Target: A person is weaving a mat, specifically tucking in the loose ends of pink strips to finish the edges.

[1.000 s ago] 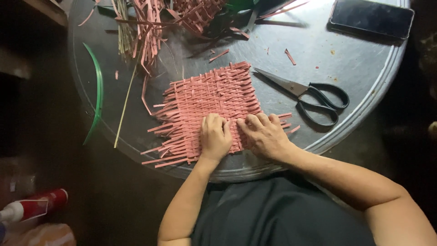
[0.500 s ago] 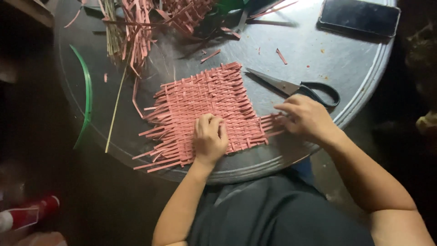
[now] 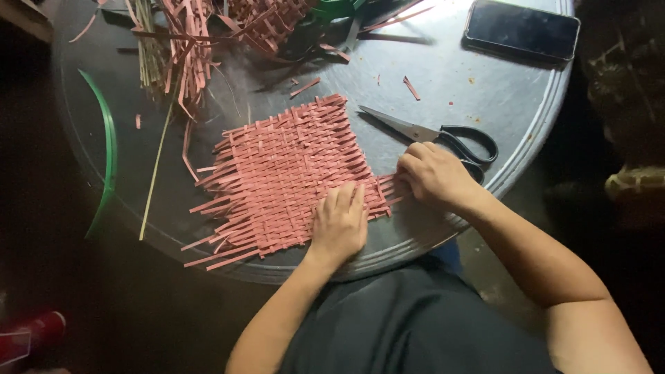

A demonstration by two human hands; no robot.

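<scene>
A woven mat of pink strips (image 3: 284,173) lies flat on a round metal table (image 3: 485,90). My left hand (image 3: 339,223) presses palm-down on the mat's near right corner, fingers together. My right hand (image 3: 433,174) is at the mat's right edge, its curled fingers touching the loose pink strip ends that stick out there. Black-handled scissors (image 3: 443,135) lie just beyond my right hand, blades pointing left toward the mat.
A dark phone (image 3: 521,29) lies at the table's far right. Loose pink strips and a half-woven piece (image 3: 201,34) are piled at the far side. A green band (image 3: 104,149) curves along the left rim. A thin pale stick (image 3: 154,173) lies left of the mat.
My right hand has moved from beside the left hand out to the mat's right edge near the scissors. The left hand stays pressed on the mat.
</scene>
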